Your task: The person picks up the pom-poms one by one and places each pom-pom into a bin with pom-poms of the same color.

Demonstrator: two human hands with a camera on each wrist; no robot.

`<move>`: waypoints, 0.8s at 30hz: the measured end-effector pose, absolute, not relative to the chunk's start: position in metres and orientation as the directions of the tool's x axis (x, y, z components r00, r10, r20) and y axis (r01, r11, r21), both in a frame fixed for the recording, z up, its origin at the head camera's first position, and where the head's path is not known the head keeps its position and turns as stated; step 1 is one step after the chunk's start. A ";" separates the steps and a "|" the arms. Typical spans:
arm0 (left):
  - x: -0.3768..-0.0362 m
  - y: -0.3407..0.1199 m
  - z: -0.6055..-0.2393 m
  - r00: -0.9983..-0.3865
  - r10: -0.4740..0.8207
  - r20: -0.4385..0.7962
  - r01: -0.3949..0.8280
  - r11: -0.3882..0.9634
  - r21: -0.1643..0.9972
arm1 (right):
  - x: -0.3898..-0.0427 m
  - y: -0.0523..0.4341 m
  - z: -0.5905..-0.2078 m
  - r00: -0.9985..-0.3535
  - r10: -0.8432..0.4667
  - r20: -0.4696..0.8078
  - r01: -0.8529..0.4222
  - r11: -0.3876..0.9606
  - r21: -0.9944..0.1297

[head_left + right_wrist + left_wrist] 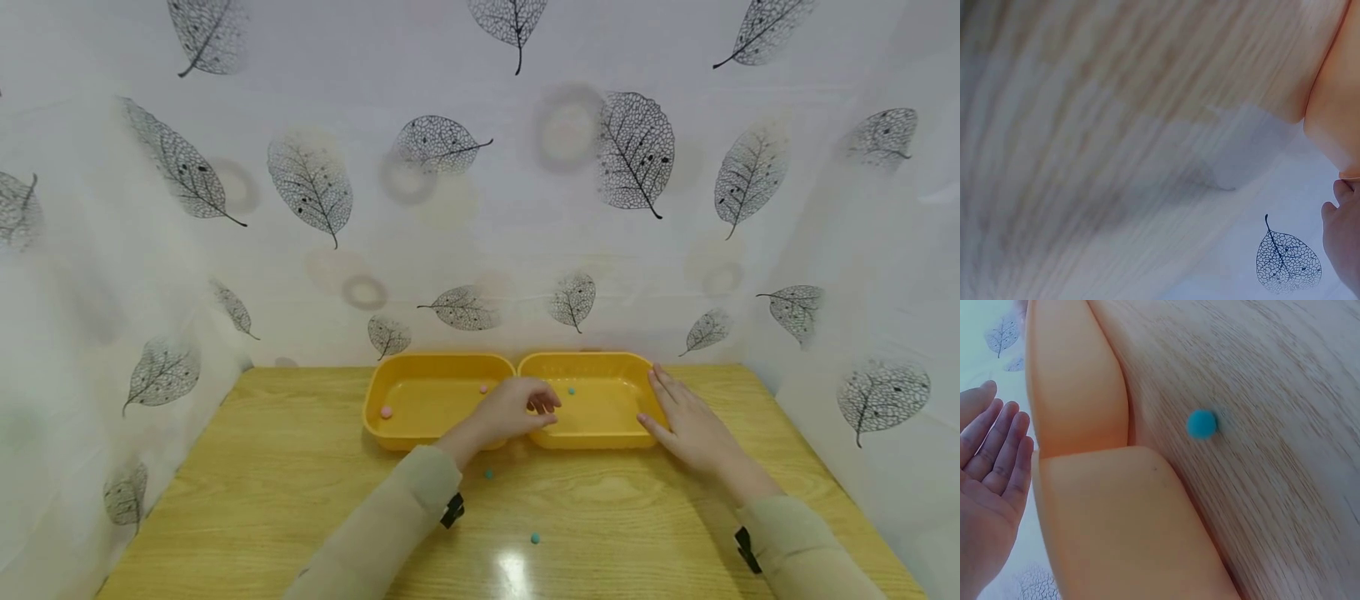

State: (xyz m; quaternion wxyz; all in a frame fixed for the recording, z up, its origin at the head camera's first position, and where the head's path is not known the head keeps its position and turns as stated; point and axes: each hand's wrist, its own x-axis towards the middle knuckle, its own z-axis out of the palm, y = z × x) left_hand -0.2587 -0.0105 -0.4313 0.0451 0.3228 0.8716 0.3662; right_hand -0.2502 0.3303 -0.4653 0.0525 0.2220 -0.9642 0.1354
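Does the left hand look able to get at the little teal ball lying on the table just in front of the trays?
Probably yes: the teal ball lies uncovered on the table beside the left hand.

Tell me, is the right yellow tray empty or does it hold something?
Not empty. The right tray holds one small teal ball near its left side; the left hand hovers over that edge.

Head view high, facing table [300, 500]; wrist views close, sharing trays [1116, 519].

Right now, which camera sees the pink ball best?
The head view: the pink ball lies in plain sight in the left tray, near its left end. The left wrist view shows only that tray's outside and a blue ball; the right wrist view shows neither.
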 end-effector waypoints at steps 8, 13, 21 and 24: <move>-0.251 -0.028 -0.431 -0.776 0.590 0.221 0.566 0.499 0.656 | -0.250 0.330 -0.467 -0.899 -0.408 0.161 -0.436 0.867 -0.242; -0.243 -0.041 -0.431 -0.762 0.596 0.254 0.596 0.492 0.634 | -0.251 0.331 -0.467 -0.902 -0.407 0.145 -0.431 0.870 -0.239; -0.224 -0.065 -0.434 -0.763 0.579 0.288 0.607 0.488 0.627 | -0.251 0.331 -0.465 -0.904 -0.406 0.138 -0.428 0.872 -0.237; -0.215 -0.072 -0.435 -0.769 0.568 0.294 0.601 0.486 0.635 | -0.251 0.331 -0.466 -0.904 -0.405 0.139 -0.427 0.873 -0.237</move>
